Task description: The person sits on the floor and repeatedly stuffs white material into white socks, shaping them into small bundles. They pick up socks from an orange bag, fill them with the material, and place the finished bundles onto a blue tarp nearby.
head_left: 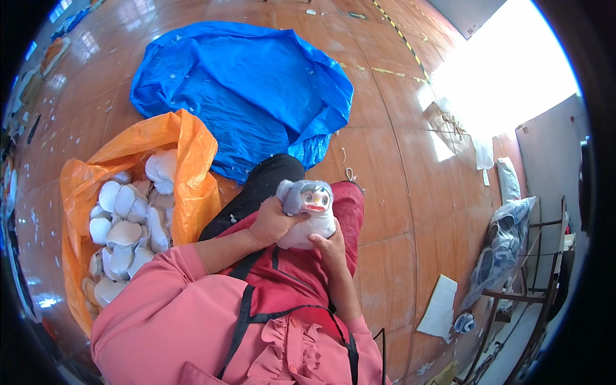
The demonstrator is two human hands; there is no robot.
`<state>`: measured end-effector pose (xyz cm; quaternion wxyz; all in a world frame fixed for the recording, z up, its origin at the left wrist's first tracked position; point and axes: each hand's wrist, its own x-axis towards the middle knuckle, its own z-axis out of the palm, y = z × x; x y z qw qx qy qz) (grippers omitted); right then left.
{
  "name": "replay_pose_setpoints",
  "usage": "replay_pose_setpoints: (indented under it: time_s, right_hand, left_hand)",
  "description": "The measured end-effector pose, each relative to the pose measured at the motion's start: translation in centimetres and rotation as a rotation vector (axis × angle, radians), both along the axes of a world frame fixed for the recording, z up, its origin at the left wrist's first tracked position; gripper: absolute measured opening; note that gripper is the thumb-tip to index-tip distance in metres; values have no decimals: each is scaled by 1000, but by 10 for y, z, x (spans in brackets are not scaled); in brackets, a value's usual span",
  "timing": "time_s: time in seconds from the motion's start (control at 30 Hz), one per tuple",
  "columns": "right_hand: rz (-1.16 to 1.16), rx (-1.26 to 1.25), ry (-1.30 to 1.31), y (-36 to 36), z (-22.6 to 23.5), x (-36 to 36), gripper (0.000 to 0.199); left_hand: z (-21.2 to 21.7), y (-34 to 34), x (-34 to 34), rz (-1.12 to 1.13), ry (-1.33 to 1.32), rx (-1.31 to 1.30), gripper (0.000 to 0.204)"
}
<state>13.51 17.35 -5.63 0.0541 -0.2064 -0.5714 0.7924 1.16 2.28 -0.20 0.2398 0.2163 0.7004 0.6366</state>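
Grey-and-white plush doll (307,217) held in both my hands at mid-frame

Crumpled blue plastic sheeting (244,90) fills the upper centre; an orange plastic sack (196,144) gapes at left, heaped with rounded white pieces (123,234), perhaps work left. Above my red cloth apron (292,282), the doll looks well along: face on, body plump; whether its base is closed, I cannot tell. My left hand (273,223) wraps its side; my right hand (328,247) pinches its lower edge.

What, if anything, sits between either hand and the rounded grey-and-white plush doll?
Nothing visible. The bare left hand holds the plush doll at its left side, the bare right hand at its lower right; both touch it directly.
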Motion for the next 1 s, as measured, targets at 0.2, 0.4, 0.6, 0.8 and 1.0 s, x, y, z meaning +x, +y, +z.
replay_pose_setpoints:
  time_s: [0.2,0.4,0.6,0.8,1.0]
  right_hand:
    - [-8,-233,-44,-6,-1,10,46]
    - [-141,-259,91,-11,-13,7,47]
    - [-113,-206,-29,-16,-11,3,36]
    - [-166,-321,-108,-13,-15,3,32]
    - [-167,-510,-118,-1,-18,9,17]
  left_hand:
    - [10,-1,6,-195,80,125,47]
    - [-18,7,15,6,-455,284,45]
    - [-18,-4,7,-155,84,-69,36]
    - [-31,1,-5,117,-541,43,36]
    - [-17,26,-135,309,-349,174,47]
